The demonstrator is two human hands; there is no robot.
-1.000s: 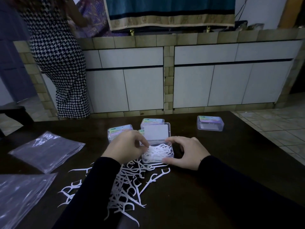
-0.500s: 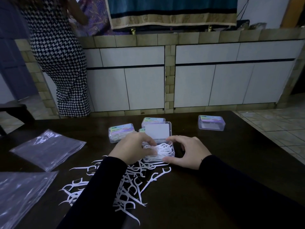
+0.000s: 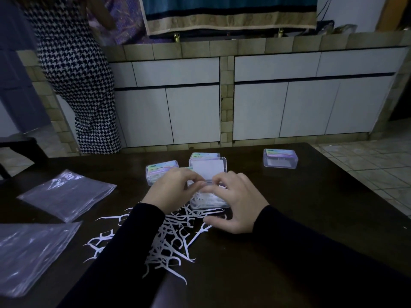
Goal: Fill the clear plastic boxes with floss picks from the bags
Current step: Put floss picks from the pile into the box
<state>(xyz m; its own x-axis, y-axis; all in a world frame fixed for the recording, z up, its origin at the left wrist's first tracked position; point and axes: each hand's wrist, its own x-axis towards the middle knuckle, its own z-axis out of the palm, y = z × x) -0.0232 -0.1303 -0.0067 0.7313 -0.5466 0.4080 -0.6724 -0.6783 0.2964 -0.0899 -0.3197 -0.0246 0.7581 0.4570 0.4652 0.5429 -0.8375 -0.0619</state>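
Now both hands (image 3: 171, 190) (image 3: 235, 201) have closed in over the open box (image 3: 209, 174).

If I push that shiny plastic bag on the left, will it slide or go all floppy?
The plastic bag looks thin and crinkly, so it would probably flop and bend when lifted. It lies flat on the smooth dark table, so a push likely slides it easily. It seems empty, so probably very light.
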